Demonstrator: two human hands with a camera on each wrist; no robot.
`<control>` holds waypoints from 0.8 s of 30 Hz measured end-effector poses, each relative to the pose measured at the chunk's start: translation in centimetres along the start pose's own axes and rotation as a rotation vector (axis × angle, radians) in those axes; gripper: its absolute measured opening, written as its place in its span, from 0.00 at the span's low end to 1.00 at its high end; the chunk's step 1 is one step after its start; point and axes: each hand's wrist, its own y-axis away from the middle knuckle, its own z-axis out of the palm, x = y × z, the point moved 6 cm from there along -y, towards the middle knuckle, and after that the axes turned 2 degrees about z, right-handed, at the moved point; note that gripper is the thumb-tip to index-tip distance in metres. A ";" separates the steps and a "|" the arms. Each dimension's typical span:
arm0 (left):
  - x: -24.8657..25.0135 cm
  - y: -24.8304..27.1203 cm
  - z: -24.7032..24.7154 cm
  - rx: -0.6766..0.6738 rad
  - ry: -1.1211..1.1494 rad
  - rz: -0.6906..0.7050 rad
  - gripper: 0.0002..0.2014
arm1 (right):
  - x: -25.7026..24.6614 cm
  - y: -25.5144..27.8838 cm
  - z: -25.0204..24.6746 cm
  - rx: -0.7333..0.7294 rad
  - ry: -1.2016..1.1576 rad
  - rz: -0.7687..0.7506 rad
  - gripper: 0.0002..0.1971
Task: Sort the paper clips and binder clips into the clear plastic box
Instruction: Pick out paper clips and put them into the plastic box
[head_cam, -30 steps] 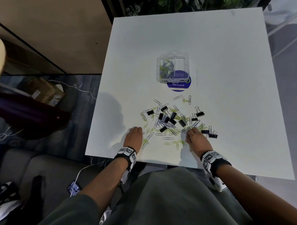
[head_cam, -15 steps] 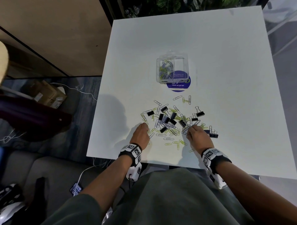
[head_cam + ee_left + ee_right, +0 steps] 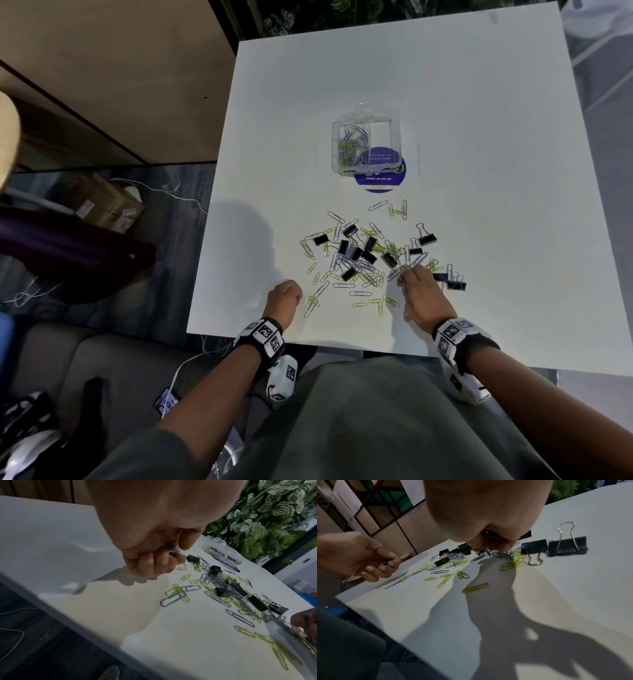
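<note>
A heap of silver and yellow-green paper clips (image 3: pixel 359 263) mixed with black binder clips (image 3: pixel 426 238) lies on the white table (image 3: pixel 479 137). Farther back stands the clear plastic box (image 3: pixel 365 144); its left compartment holds paper clips, its right one looks bare. My left hand (image 3: pixel 286 296) is lifted at the heap's left edge, fingers curled round a few silver paper clips (image 3: pixel 173 551). My right hand (image 3: pixel 416 284) is down on the heap's right side, fingertips pinching a bunch of silver paper clips (image 3: pixel 494 553).
A round blue sticker (image 3: pixel 380 178) lies under the box's near edge. The table's near edge (image 3: pixel 308 341) runs just behind my wrists. Left of the table are cardboard boxes (image 3: pixel 106 202) and cables on the floor. Foliage (image 3: pixel 267 513) stands beyond the far edge.
My left hand has risen off the table and drawn back left with clips in its fingers. The right hand has shifted slightly forward into the heap and closed on clips.
</note>
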 end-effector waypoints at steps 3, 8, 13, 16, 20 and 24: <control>0.7 0.5 0.1 -0.007 -0.164 0.050 0.19 | -0.3 0.2 -0.5 -0.014 -0.047 -0.079 0.14; 1.5 1.3 0.9 0.018 -0.575 0.192 0.15 | -1.0 0.1 -0.1 -0.161 -0.091 -0.069 0.10; 0.9 2.1 2.2 -0.004 -0.801 0.293 0.24 | -1.3 0.1 0.3 -0.235 -0.010 0.127 0.19; 0.2 2.1 2.9 0.011 -0.844 0.296 0.19 | -1.3 0.4 0.4 -0.242 0.085 0.194 0.24; 0.1 2.1 3.5 0.016 -0.869 0.321 0.13 | -1.8 0.8 0.8 -0.241 0.276 0.167 0.32; 0.5 1.9 3.8 -0.018 -0.963 0.311 0.13 | -2.2 0.8 1.7 -0.270 0.309 0.181 0.28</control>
